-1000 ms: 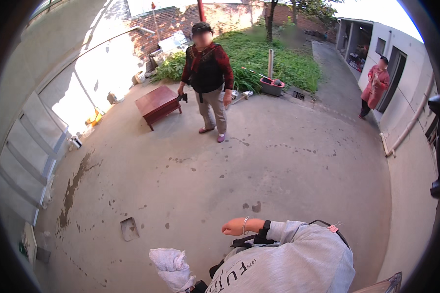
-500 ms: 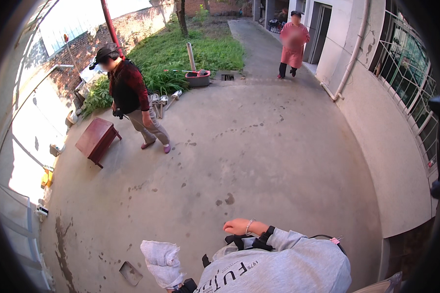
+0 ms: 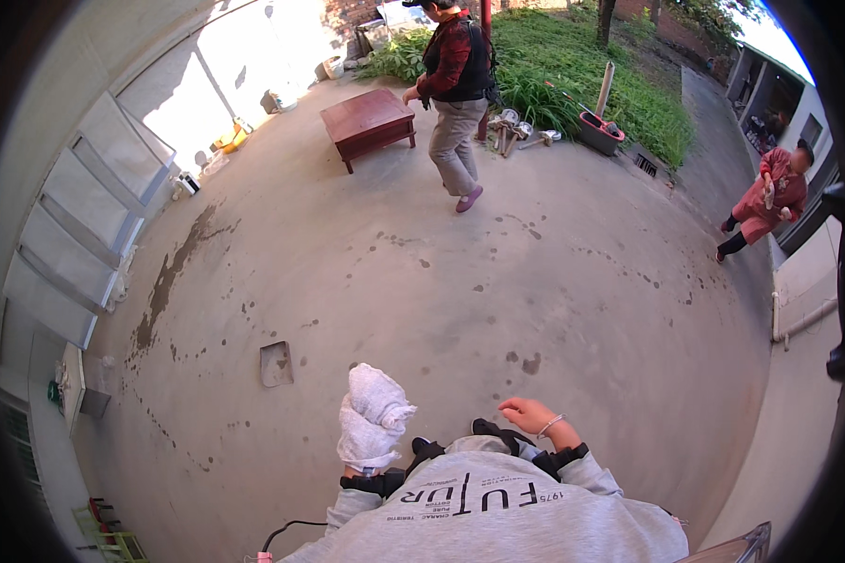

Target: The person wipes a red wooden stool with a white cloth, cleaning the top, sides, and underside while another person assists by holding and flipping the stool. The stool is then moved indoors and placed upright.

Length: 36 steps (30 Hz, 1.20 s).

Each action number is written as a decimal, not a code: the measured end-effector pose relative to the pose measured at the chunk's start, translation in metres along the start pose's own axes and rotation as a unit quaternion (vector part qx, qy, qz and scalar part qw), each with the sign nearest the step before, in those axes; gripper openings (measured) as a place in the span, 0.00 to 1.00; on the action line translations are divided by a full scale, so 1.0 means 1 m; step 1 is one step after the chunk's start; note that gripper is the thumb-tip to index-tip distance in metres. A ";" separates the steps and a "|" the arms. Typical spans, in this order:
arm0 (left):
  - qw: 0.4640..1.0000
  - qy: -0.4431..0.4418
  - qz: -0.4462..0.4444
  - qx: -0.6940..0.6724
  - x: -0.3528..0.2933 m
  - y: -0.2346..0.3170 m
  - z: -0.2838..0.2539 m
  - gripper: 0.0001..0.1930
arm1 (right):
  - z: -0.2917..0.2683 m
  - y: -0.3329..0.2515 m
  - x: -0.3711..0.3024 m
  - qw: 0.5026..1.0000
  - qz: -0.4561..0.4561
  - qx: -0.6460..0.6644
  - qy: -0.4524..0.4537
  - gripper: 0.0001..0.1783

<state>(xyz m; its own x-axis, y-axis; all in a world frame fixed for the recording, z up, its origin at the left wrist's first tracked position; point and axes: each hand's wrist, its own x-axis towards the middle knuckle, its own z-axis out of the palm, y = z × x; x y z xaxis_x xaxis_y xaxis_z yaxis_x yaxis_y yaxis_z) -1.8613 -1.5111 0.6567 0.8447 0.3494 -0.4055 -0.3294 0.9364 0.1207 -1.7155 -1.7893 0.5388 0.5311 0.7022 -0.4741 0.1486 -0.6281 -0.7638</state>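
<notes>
Cloth, white and bunched, covered the left hand; its grip was hidden, so I could not tell it. The right hand hung loosely bent, empty. A shallow pan lay ahead on the left; beyond, a low red table stood beside one person, with another far right.

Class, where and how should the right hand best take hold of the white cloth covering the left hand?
Probably pinch the fold jutting from the cloth's right side, bringing the right hand across from the right. That fold stands out from the bundle, facing this hand; how the cloth is secured cannot be seen.
</notes>
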 end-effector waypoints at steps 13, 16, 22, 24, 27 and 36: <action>0.984 0.120 0.132 0.015 0.001 0.003 -0.011 0.14 | -0.032 0.011 0.039 0.999 -0.013 -0.037 -0.009 0.19; 0.973 0.111 0.185 0.077 0.013 0.004 -0.027 0.12 | -0.038 0.019 0.049 0.999 0.006 0.020 -0.042 0.20; 0.981 -0.167 0.063 -0.080 0.049 0.042 -0.053 0.15 | -0.049 -0.005 0.105 0.985 0.040 0.115 -0.123 0.19; 0.982 -0.055 0.141 -0.117 0.058 0.064 -0.057 0.16 | -0.045 -0.028 0.141 0.975 0.017 0.162 -0.148 0.20; 0.967 -0.003 0.196 -0.160 0.070 0.108 -0.057 0.15 | -0.031 -0.069 0.205 0.977 -0.015 0.120 -0.174 0.21; 0.970 -0.007 0.170 -0.174 0.135 0.314 -0.032 0.08 | 0.029 -0.224 0.376 0.975 -0.099 -0.030 -0.198 0.19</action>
<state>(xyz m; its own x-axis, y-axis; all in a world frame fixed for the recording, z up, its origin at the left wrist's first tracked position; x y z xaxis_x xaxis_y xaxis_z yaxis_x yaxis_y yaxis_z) -1.8645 -1.1711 0.6106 0.6669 0.6387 -0.3839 -0.7104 0.7005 -0.0686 -1.5731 -1.3746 0.5192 0.1251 0.8786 -0.4609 0.2706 -0.4772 -0.8361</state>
